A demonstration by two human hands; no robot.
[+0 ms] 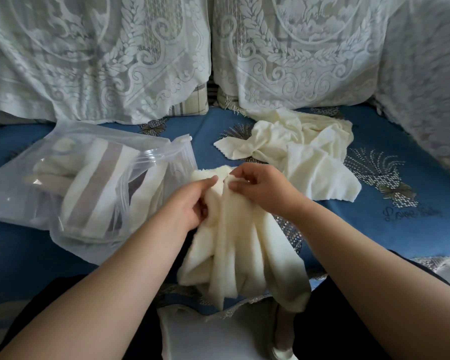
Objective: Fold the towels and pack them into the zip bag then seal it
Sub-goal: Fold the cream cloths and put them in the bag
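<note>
A cream towel hangs in loose pleats in front of me over the blue sofa seat. My left hand grips its upper left part and my right hand pinches its top edge between thumb and fingers. To the left lies a clear zip bag with its mouth open toward the towel; folded white and grey-striped towels show inside it. Behind my right hand a crumpled pile of cream towels rests on the seat.
Lace-covered cushions line the back of the blue patterned sofa cover. A lace-draped armrest rises at the right. Another pale cloth lies on my lap at the bottom.
</note>
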